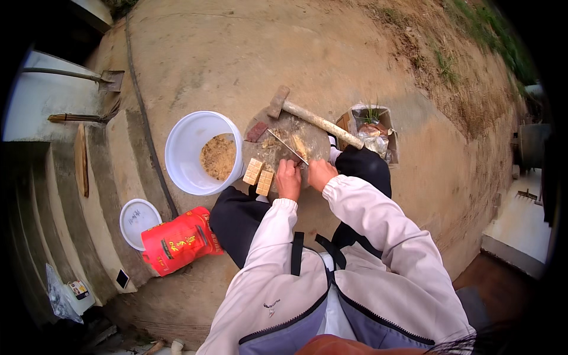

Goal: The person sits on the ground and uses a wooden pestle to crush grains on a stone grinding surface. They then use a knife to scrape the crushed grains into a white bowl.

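My right hand [321,174] grips a knife [286,145], its thin blade slanting up and left over a round grey block [319,137]. Beside it, my left hand [288,179] has its fingers curled down near the blade; a small brown piece shows by the fingertips, but whether they pinch it is hidden. Tan crumbs [299,144] lie under and around the blade. A dark red chunk [257,132] sits at the block's far left. Two tan bars scored in squares [253,171] lie left of my left hand. A hammer [317,117] with a wooden handle rests across the block's far edge.
A white bucket [182,153] holding tan crumbs stands left, with a round white lid [140,224] and a red printed bag [182,242] nearer me. A box of bagged things [375,133] stands right. Concrete steps [95,208], a black hose [144,115] and a shovel [111,81] are further left.
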The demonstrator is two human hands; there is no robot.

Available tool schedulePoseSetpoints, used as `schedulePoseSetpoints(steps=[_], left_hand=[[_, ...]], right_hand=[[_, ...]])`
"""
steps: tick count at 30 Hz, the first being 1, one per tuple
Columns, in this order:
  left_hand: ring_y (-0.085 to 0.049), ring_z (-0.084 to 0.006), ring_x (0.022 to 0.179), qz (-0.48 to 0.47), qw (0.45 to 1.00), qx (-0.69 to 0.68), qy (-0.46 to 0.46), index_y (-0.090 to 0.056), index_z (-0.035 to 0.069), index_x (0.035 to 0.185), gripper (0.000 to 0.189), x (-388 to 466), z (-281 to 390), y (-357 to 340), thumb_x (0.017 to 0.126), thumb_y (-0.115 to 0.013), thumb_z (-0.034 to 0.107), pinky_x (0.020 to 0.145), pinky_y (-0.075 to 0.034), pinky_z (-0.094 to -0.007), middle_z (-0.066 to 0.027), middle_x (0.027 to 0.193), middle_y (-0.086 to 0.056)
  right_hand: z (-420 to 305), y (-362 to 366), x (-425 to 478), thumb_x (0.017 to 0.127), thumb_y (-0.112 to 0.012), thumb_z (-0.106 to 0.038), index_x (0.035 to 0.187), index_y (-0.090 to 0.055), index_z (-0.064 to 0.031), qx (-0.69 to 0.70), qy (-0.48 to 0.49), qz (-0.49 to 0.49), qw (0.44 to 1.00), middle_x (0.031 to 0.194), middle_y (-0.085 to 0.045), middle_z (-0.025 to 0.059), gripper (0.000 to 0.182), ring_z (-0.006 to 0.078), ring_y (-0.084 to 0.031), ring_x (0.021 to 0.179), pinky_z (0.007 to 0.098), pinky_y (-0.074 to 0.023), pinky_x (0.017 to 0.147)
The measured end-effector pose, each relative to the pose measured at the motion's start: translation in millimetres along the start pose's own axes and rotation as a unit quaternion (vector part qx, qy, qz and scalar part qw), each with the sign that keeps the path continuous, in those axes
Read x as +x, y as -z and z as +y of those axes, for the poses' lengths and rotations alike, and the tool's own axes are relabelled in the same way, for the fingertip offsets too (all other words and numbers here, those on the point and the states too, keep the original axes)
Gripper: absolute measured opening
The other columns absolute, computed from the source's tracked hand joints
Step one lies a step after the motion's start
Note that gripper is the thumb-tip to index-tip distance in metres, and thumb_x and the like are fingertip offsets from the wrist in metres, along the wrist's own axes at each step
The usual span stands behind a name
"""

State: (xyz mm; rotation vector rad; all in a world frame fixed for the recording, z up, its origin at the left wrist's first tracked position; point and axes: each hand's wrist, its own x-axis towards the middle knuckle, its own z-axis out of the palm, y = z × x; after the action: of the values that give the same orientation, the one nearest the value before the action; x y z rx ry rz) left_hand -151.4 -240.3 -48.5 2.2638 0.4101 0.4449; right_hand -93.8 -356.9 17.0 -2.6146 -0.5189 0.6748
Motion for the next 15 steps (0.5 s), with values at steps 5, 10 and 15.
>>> schedulePoseSetpoints(steps=[5,10,15], left_hand=[[-0.060,-0.0421,0.080,-0.020,1.000,-0.021,0.004,-0.060,0.000,0.085,0.005,-3.9,-0.3,6.1,0.083,-0.064,0.000,0.066,-0.049,-0.0483,-0.0186,0.089,-0.055],[-0.068,-0.0235,0.070,0.001,0.988,-0.124,0.095,-0.065,-0.005,0.099,0.018,-0.1,-25.0,1.2,0.083,-0.068,-0.001,0.063,-0.055,-0.0344,-0.0146,0.082,-0.068],[-0.066,-0.0144,0.064,-0.005,0.883,-0.359,0.302,-0.064,-0.008,0.098,0.015,7.8,-32.4,2.4,0.086,-0.068,0.000,0.057,-0.055,-0.0255,-0.0102,0.082,-0.068]], right_hand=[[-2.5,-7.4,-0.1,0.089,-0.056,-0.016,0.091,-0.063,0.0049,0.047,-0.033,0.014,0.998,0.083,-0.064,0.0345,0.022,0.0508,-0.064,0.083,0.0566,-0.0529,0.075],[2.1,-16.0,-3.6,0.090,-0.058,-0.018,0.094,-0.063,0.0045,0.059,-0.026,0.039,0.997,0.084,-0.065,0.0330,0.023,0.0509,-0.064,0.083,0.0561,-0.0526,0.075],[9.1,-6.8,2.8,0.090,-0.058,-0.020,0.098,-0.065,0.0020,0.063,-0.030,0.012,0.997,0.090,-0.066,0.0319,0.025,0.0493,-0.065,0.090,0.0549,-0.0528,0.081]])
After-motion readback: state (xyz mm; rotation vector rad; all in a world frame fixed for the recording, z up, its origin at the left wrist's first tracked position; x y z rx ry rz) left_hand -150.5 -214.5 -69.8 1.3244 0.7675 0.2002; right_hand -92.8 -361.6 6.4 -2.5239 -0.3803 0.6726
